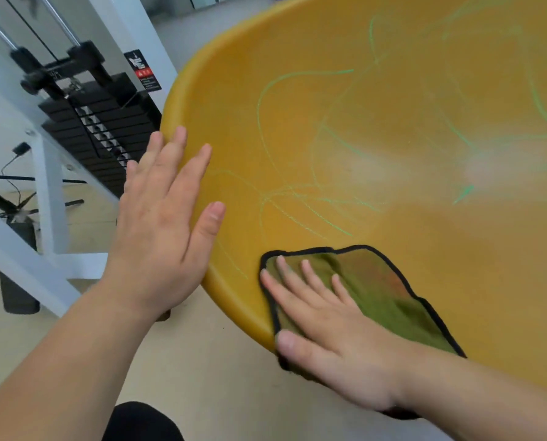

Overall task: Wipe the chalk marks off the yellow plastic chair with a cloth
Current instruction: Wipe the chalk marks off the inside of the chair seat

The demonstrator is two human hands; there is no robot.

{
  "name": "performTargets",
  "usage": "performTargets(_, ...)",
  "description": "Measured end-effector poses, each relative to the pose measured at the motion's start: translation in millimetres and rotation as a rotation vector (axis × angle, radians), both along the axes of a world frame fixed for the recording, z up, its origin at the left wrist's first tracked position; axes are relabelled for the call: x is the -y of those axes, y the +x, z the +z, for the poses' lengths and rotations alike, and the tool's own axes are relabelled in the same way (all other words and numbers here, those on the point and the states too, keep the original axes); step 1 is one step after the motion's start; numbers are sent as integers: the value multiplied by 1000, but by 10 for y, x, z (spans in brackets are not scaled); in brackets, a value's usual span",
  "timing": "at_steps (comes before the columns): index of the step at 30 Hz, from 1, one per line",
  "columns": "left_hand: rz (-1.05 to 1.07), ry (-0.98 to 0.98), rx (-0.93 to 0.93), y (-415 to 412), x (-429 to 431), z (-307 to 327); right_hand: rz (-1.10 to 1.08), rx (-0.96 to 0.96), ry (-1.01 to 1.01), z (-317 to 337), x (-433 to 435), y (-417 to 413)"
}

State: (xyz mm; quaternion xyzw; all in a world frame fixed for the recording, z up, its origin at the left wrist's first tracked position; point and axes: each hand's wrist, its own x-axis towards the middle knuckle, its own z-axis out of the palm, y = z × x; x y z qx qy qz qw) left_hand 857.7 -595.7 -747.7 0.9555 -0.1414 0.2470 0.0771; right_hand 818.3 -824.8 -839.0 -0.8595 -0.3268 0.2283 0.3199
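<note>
so the right hand [329,338] is pressing flat, fingers straight, on the cloth [383,291] lying at the near rim of the yellow chair [393,122], stretching upper-left to lower-right. The left hand [160,237] is resting open on the rim beside the chalk marks [297,198].

Your yellow chair [456,275] is smooth plastic with a soft sheen, and its green chalk marks [463,190] are thin and powdery. Your cloth [386,291] is soft, matt fabric with a black stitched edge.
</note>
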Motion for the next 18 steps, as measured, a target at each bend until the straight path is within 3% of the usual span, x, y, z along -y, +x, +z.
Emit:
performTargets(6,-57,-27,-28,-58,-154,-20,-228,113,-247,-474,196,641)
performTargets(8,-73,13,-42,-66,-184,-44,-296,86,-241,-506,188,806)
performTargets(12,-76,45,-40,-34,-169,-91,-344,21,-68,-325,-159,855)
performTargets(18,-167,-27,-46,-12,-210,-104,26,66,294,243,-568,211)
